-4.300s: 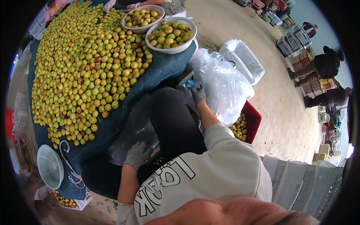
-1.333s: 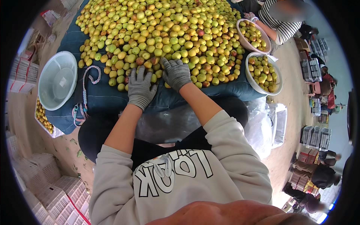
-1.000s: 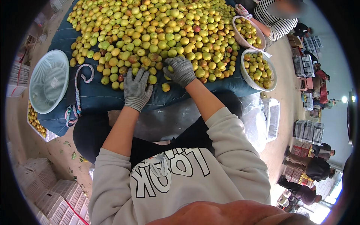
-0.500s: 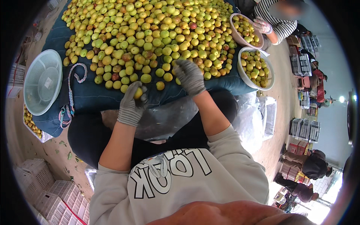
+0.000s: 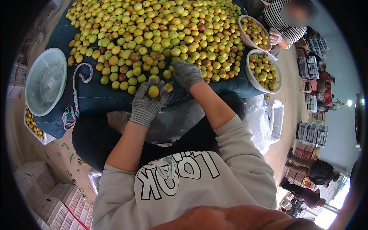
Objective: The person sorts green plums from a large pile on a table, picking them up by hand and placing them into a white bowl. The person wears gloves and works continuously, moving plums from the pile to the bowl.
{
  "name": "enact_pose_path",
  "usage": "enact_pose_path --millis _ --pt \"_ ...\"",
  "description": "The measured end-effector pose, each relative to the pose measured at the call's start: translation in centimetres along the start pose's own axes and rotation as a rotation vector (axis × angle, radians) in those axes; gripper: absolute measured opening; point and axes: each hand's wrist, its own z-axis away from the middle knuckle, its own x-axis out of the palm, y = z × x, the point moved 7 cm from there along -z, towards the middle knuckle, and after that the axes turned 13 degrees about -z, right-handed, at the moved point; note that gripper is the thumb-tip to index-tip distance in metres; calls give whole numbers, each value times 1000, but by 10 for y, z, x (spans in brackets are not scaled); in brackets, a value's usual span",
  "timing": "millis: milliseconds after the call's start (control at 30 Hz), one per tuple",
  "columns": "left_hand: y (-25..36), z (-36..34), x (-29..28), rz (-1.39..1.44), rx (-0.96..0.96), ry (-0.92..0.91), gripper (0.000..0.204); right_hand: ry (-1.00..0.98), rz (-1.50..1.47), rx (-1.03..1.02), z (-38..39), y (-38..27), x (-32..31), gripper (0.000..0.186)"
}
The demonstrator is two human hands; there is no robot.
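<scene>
At the near edge of the blue quilted cloth (image 5: 111, 100), below a broad heap of green-yellow jujubes (image 5: 153, 28), the left hand (image 5: 146, 107) is turned palm up — fingers loosely curled around one yellow jujube (image 5: 153, 91). A second, browner jujube (image 5: 168, 87) sits just beside its fingertips; whether the two touch cannot be told. The right hand (image 5: 188, 74) lies palm down at the heap's margin, fingers bent; whether it grips a fruit there is hidden. A light cradle seems best for skin this smooth: let the fruit rest on the fingers and roll it under the thumb, so every side shows, rather than pinch it. The right hand would do well to lift single fruits from the margin — digging deeper could set others rolling.
</scene>
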Motion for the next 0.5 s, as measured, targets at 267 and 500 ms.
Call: enact_pose_path --millis 267,500 --pt "12 4 5 147 63 -101 53 89 -959 67 27 -21 -27 42" --pt "12 7 8 136 46 -14 44 300 -1252 -35 47 -38 -27 37"
